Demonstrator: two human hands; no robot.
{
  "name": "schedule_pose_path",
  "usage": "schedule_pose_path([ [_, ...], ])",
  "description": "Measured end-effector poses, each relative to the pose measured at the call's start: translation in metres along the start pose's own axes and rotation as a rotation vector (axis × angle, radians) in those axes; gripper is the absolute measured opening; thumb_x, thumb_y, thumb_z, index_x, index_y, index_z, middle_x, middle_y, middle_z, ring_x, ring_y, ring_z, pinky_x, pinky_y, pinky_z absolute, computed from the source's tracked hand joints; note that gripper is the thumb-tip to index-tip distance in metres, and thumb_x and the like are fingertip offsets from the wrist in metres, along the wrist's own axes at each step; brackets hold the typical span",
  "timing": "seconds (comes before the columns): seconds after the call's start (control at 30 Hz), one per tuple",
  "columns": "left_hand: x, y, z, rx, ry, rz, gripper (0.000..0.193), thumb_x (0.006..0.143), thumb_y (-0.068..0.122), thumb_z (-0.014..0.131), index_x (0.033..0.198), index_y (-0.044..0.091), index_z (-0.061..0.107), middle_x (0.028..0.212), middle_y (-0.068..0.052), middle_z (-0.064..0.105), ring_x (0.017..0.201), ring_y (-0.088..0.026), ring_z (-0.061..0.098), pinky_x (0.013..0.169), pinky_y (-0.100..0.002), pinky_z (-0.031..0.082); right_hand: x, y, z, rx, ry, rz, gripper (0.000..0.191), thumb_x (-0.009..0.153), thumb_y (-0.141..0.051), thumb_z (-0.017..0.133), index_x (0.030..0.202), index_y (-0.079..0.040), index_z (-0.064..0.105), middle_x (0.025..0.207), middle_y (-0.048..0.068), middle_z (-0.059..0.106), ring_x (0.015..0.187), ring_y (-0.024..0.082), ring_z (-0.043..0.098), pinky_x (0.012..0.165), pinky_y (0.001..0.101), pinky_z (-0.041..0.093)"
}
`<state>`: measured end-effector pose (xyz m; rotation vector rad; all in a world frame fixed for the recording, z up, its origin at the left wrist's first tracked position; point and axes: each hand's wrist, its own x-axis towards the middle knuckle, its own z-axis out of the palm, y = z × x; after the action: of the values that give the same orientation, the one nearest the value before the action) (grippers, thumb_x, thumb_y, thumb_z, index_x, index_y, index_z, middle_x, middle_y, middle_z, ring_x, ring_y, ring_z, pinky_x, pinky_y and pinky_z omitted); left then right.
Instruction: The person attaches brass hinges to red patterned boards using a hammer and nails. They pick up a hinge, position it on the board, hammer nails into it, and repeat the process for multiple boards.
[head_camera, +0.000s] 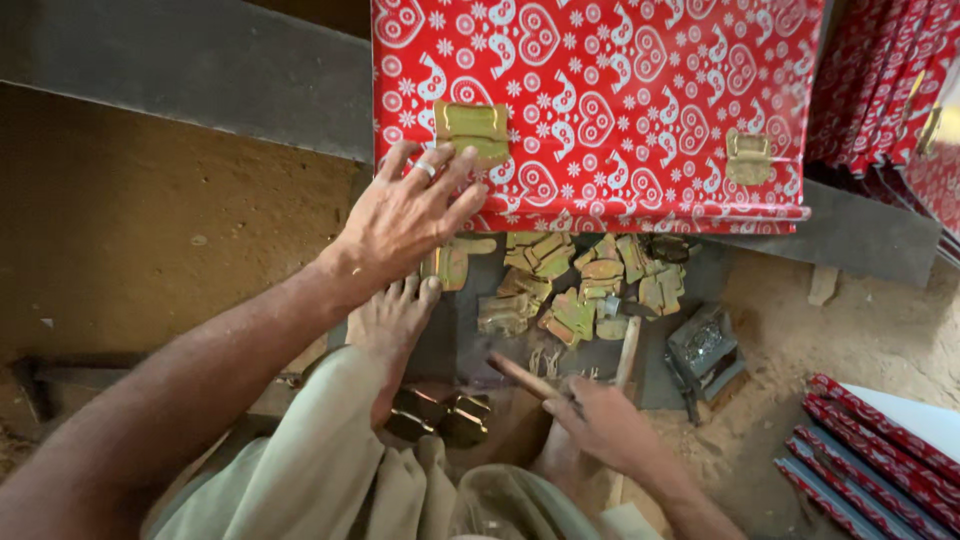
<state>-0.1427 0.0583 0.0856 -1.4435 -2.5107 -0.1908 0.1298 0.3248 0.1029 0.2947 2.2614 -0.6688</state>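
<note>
My left hand (410, 212) lies flat, fingers spread, against the front of a red metal box (620, 110) patterned with white hearts, just under a brass hasp plate (472, 130). A ring is on one finger. A second brass hasp (748, 157) sits further right on the box. My right hand (600, 420) is low near my lap, closed around a wooden handle (522, 376), apparently of a hammer; a second wooden stick (627, 350) lies beside it. A pile of loose brass hasps (570, 285) lies on the ground between the box and my bare foot (392, 325).
A dark stone slab (200, 70) runs behind the box. More red patterned panels lean at the top right (900, 90) and lie at the bottom right (870, 450). A small metal box of bits (705, 350) stands on the sandy ground to the right.
</note>
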Motion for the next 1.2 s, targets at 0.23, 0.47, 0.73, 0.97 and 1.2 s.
schedule_pose_path([
  [0.23,0.039,-0.025,-0.015,-0.285,-0.372,-0.052,0.067,0.076,0.05,0.076,0.128,0.011,0.063,0.123,-0.01,0.066,0.117,-0.028,0.057,0.104,-0.055,0.041,0.008,-0.04,-0.061,0.364,0.385,-0.154,0.031,0.099,-0.031,0.057,0.1,-0.001,0.068,0.063,0.012,0.063,0.058,0.019,0.061,0.055,0.0362,0.051],
  [0.47,0.047,-0.017,0.008,-0.288,0.023,-0.193,0.011,0.089,0.014,0.07,0.093,0.018,0.079,0.112,-0.005,0.066,0.112,-0.025,0.057,0.095,-0.046,0.047,0.045,-0.087,-0.079,0.045,0.819,-0.248,0.032,0.109,-0.031,0.057,0.101,0.0,0.06,0.071,0.016,0.064,0.063,0.031,0.066,0.058,0.0437,0.049],
  [0.73,0.044,-0.015,0.017,-0.436,-0.04,-0.364,0.012,0.089,0.019,0.071,0.096,0.015,0.08,0.111,-0.002,0.065,0.11,-0.025,0.055,0.094,-0.048,0.045,0.055,-0.103,-0.086,0.085,0.73,-0.115,0.033,0.105,-0.033,0.054,0.108,-0.001,0.062,0.064,0.015,0.064,0.057,0.03,0.067,0.053,0.0453,0.048],
  [0.97,0.04,-0.014,0.02,-0.386,0.054,-0.347,0.014,0.087,0.017,0.069,0.095,0.018,0.08,0.116,0.0,0.063,0.116,-0.028,0.054,0.098,-0.054,0.041,0.058,-0.099,-0.08,-0.042,0.607,-0.071,0.033,0.107,-0.032,0.054,0.106,0.001,0.056,0.065,0.021,0.062,0.059,0.038,0.064,0.057,0.0499,0.047],
  [1.2,0.041,-0.014,0.019,-0.39,0.041,-0.345,0.012,0.092,0.025,0.069,0.097,0.022,0.079,0.118,0.003,0.063,0.118,-0.028,0.053,0.101,-0.056,0.04,0.058,-0.098,-0.077,0.131,0.836,-0.191,0.035,0.106,-0.033,0.051,0.101,0.002,0.053,0.071,0.022,0.064,0.062,0.039,0.068,0.056,0.0502,0.049],
])
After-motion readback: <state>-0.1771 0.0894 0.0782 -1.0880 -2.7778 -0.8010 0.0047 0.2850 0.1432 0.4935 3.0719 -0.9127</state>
